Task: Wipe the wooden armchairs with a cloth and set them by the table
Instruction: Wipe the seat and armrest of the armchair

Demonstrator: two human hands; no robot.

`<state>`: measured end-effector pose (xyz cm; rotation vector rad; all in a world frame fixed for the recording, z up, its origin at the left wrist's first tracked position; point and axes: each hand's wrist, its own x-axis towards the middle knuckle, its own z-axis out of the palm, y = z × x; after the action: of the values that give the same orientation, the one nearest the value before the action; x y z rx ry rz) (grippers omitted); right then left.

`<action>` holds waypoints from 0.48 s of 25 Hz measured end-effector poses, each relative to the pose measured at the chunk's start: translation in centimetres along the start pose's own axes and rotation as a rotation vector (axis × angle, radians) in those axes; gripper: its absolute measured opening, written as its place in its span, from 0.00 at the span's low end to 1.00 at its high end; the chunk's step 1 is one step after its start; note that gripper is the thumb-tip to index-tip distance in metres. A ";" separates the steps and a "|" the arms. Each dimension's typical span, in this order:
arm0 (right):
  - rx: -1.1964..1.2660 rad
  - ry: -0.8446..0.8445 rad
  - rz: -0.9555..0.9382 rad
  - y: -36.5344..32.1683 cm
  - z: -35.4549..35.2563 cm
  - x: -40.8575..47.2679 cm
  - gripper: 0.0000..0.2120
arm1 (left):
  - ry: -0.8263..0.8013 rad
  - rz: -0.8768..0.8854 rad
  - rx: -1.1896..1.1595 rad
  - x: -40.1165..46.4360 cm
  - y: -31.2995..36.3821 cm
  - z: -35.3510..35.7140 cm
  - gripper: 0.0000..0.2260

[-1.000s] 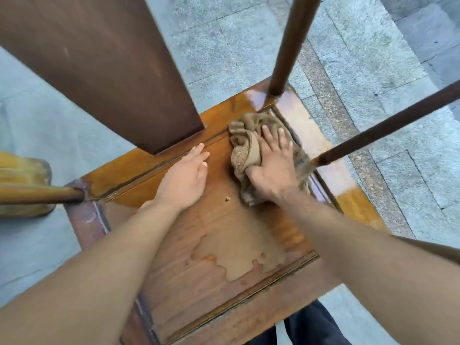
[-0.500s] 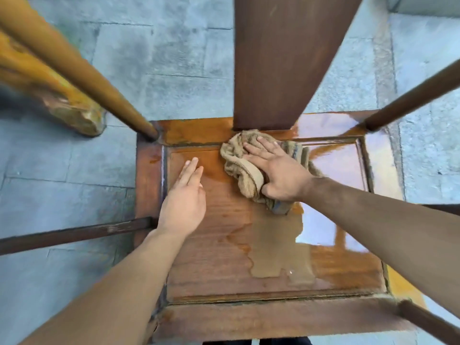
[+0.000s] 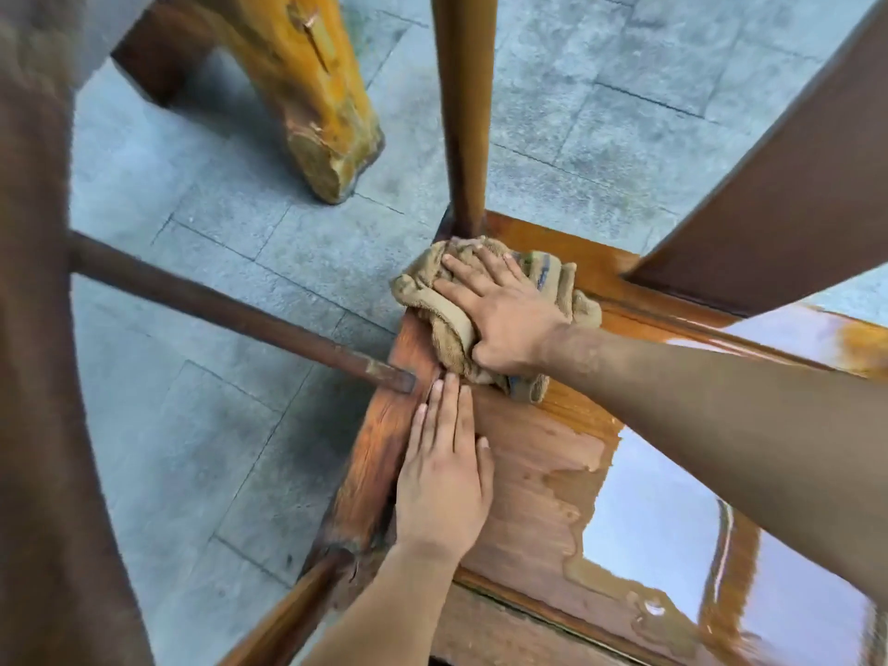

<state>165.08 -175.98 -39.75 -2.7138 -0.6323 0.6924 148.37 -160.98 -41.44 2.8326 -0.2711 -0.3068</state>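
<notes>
Brown wooden armchair seat (image 3: pixel 543 478), wet, pooled water toward its near-right edge. Crumpled tan terry cloth (image 3: pixel 447 324) at seat's far-left corner, against round upright post (image 3: pixel 463 113). Right hand (image 3: pixel 499 310) flat atop cloth, fingers spread, pressing, pointing to corner. Left hand (image 3: pixel 444 478) flat, fingers straight, bracing left edge, just beside cloth.

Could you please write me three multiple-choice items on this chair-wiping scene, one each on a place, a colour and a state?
1. Where on the seat is the cloth?
A. the corner by an upright post
B. the middle
C. the front edge

2. What colour is the cloth?
A. white
B. tan
C. red

3. How does the left hand lie?
A. in a fist
B. flat on the seat
C. gripping the cloth

Key: 1 A, the cloth sits at the foot of the post; 2 B, its pile is tan; 3 B, its fingers are straight on the wood, while the right hand presses the cloth.
</notes>
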 end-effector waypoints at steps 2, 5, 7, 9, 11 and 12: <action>-0.021 0.012 0.033 -0.8 0.0 0.2 0.46 | 0.005 0.000 0.029 -2.2 -0.6 0.3 0.26; -0.046 -0.009 -0.117 -3.3 0.2 0.5 0.41 | -0.033 0.011 0.040 -3.5 -1.2 0.4 0.26; -0.040 -0.033 -0.288 -5.2 0.6 1.4 0.36 | -0.031 0.005 0.049 -3.5 -1.5 0.6 0.26; 0.004 -0.055 -0.352 -5.1 0.5 1.7 0.36 | -0.036 -0.003 0.044 -3.3 -1.6 0.8 0.26; 0.026 -0.081 -0.372 -3.6 0.3 0.6 0.38 | -0.040 0.003 0.036 -3.5 -1.5 0.6 0.26; 0.035 -0.089 -0.385 -2.5 0.3 -0.3 0.38 | -0.038 0.009 0.030 -3.5 -1.5 0.5 0.26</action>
<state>163.88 -173.93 -38.98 -2.4342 -1.1129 0.7147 145.14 -158.98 -41.70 2.8569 -0.2983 -0.3574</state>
